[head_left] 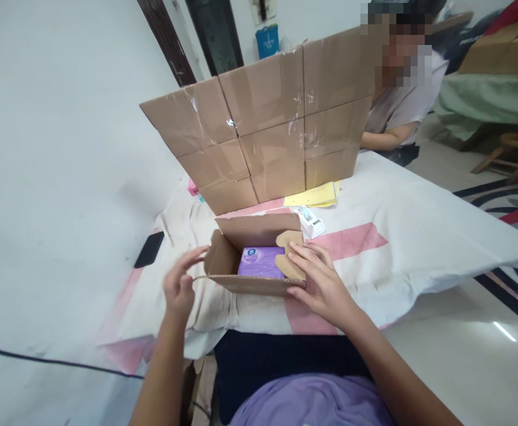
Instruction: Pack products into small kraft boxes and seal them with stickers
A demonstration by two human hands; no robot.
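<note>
A small cardboard box (259,286) stands on the cloth-covered table in front of me, its flaps up. Inside lies a purple plastic-wrapped pack (262,264), which looks like tissues. My right hand (318,281) rests against the box's right end, fingers spread, fingertips on the notched right flap (290,260) that is folded partly inward over the pack. At the left end, my left hand (183,281) has its fingers apart and curved, with fingertips at the edge of the left flap (216,254). Whether they press on it is hard to tell.
A large taped cardboard panel (272,130) stands behind the box. Near its foot are yellow paper (314,195) and a small white box (311,222). A black phone (149,249) lies at left by the wall. Another person (403,112) sits beyond the panel at right.
</note>
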